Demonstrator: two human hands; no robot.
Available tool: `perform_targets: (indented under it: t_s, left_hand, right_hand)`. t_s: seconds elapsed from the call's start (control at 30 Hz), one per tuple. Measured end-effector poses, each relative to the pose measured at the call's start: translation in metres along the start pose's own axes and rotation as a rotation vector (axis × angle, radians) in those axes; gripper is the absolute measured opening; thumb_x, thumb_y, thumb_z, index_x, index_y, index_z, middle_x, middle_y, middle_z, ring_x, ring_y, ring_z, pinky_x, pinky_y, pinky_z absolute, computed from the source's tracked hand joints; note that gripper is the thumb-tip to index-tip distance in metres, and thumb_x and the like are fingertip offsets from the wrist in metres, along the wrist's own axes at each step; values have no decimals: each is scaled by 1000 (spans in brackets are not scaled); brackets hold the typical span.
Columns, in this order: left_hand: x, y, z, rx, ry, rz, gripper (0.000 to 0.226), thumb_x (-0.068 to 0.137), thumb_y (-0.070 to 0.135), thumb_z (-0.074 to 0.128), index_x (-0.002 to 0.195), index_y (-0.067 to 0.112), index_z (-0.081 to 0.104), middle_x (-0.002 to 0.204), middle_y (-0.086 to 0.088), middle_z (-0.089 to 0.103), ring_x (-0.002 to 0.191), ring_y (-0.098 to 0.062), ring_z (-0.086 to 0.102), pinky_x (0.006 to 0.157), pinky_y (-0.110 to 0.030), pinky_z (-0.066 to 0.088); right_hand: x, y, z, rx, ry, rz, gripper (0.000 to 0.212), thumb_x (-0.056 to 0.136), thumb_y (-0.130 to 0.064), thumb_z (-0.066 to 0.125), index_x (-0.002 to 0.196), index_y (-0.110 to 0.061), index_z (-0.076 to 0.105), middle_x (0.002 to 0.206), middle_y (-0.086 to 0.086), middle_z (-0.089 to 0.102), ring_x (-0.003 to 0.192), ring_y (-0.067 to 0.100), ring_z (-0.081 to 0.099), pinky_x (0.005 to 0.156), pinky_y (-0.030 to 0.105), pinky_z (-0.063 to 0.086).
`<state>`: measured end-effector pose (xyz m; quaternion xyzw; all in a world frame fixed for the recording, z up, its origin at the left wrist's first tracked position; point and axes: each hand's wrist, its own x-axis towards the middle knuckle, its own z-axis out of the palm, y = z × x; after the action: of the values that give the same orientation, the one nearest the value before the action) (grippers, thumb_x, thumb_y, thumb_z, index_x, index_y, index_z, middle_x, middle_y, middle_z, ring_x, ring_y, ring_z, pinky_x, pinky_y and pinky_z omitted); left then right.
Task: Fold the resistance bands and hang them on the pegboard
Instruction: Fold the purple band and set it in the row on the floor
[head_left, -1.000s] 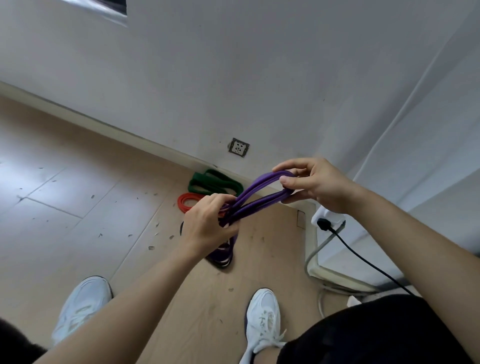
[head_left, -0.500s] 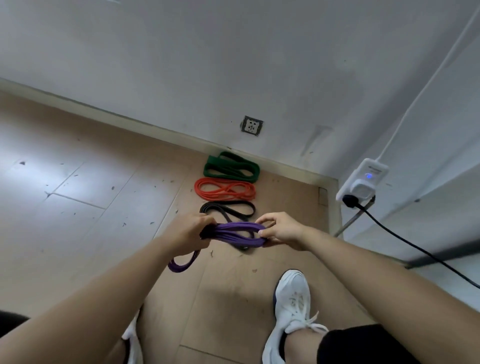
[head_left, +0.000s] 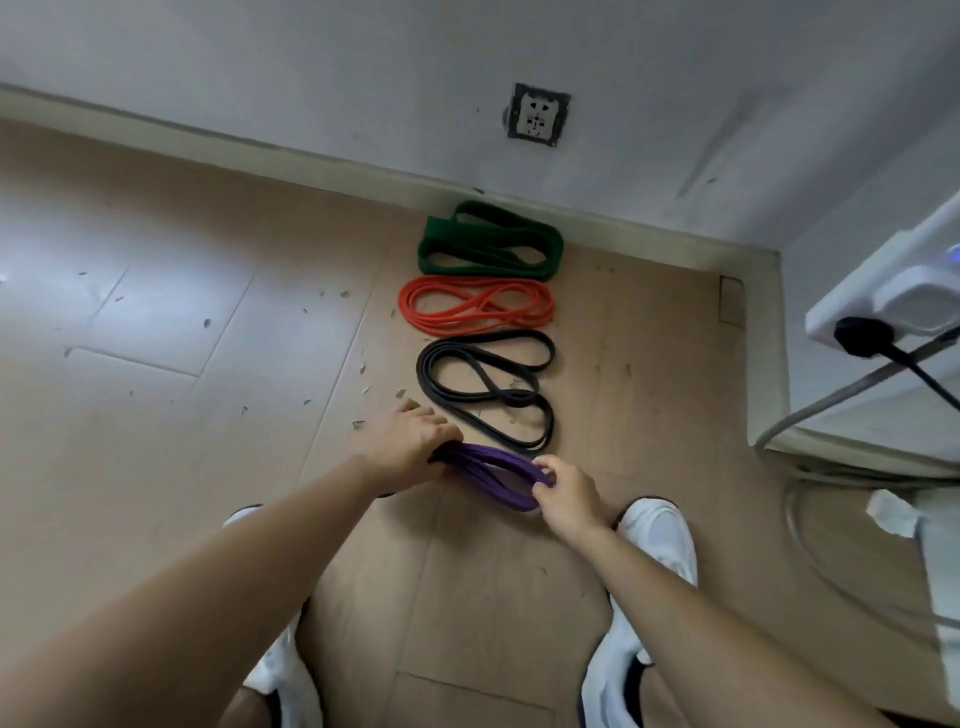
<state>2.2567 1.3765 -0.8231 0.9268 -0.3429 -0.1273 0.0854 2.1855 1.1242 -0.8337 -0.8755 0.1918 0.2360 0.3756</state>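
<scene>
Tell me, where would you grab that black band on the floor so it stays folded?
Probably at the crossing of the black band, where its strands meet between the two loops. Come straight down from above and pinch all strands together, since it lies flat on the floor. The left hand and right hand hold the purple band now.

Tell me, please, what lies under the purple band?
Wood floor shows through the loops of the purple band. The left hand covers one end and the right hand pinches the other, hiding what lies beneath.
</scene>
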Motion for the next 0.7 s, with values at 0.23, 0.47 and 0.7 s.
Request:
perform_targets:
  t_s: [0.23,0.47,0.7]
  left_hand:
    - [-16,-10,39,30,41,-35,94,63,57,76,145,26,43,163,-4,31,152,-32,22,124,-48,13]
    - [-45,-20,38,-440,221,-302,66,92,45,68,150,31,42,150,-4,39,131,-27,44,111,-44,41]
    - [-21,-30,16,-645,333,-603,20,97,14,64,112,23,73,112,2,69,87,-16,70,80,-36,58]
  right_hand:
    - [0,29,17,-173,83,-201,53,88,-19,69,139,-25,55,122,0,54,109,23,59,92,41,53]
    - [0,23,22,-276,106,-405,59,87,-3,63,143,-19,54,132,-1,54,119,21,50,98,37,50]
    - [7,18,21,-203,98,-404,55,88,4,63,140,-13,57,129,3,58,120,23,53,104,36,46]
